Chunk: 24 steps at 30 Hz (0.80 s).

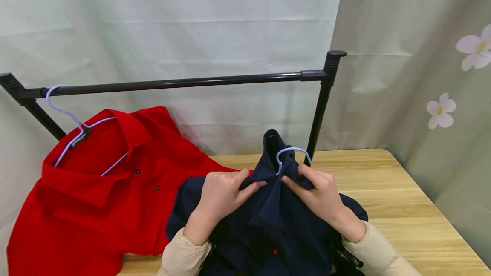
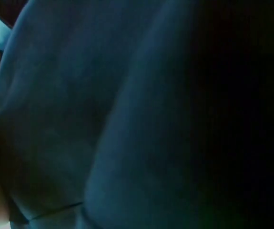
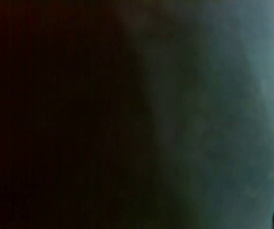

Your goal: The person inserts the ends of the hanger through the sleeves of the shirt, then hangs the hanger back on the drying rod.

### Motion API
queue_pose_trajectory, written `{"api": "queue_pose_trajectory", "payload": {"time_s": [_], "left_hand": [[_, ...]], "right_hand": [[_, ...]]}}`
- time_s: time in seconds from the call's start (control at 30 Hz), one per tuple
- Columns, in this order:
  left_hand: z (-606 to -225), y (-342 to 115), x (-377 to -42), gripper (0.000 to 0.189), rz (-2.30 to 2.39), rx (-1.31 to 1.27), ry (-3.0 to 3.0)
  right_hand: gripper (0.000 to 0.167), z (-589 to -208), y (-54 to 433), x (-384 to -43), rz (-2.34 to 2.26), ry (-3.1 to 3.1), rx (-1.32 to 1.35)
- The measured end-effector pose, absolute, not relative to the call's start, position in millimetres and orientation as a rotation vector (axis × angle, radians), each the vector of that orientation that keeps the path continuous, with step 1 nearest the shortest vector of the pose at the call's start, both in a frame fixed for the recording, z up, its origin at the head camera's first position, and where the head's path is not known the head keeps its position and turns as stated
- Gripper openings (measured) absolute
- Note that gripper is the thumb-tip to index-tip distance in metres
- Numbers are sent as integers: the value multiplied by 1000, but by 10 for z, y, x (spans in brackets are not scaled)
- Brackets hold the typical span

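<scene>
A navy shirt (image 1: 264,233) with a red button lies over the front of the table, its collar raised toward the rack. From the collar opening sticks the hook of a lavender hanger (image 1: 293,150); the hanger's body is hidden inside the cloth. My left hand (image 1: 221,193) pinches the collar's left side between thumb and fingers. On the other side, my right hand (image 1: 320,188) pinches the collar close to the hook. Dark cloth of the navy shirt (image 2: 79,109) fills most of the left wrist view. The right wrist view is mostly blurred, dark cloth (image 3: 218,119).
A black rack (image 1: 192,81) spans the table. A red shirt (image 1: 126,199) on another lavender hanger (image 1: 61,105) hangs at the bar's left end, its cloth spreading beside the navy shirt. The wooden table (image 1: 406,208) extends right. Pale curtains (image 1: 230,20) stand behind.
</scene>
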<state>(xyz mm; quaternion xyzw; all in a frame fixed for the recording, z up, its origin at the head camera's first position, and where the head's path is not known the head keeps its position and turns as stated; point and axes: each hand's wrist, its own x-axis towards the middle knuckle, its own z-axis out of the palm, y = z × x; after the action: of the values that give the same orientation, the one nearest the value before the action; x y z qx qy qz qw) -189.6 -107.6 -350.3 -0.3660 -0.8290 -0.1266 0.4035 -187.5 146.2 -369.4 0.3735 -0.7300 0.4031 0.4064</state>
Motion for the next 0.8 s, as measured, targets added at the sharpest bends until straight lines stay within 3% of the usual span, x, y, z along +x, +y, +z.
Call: {"api": "queue_pose_trajectory", "payload": {"time_s": [0.8], "left_hand": [[-3576, -1202, -1856, 53, -460, -880, -2077]], "right_hand": [[19, -3705, 1524, -1901, 1093, -1898, 1124]]}}
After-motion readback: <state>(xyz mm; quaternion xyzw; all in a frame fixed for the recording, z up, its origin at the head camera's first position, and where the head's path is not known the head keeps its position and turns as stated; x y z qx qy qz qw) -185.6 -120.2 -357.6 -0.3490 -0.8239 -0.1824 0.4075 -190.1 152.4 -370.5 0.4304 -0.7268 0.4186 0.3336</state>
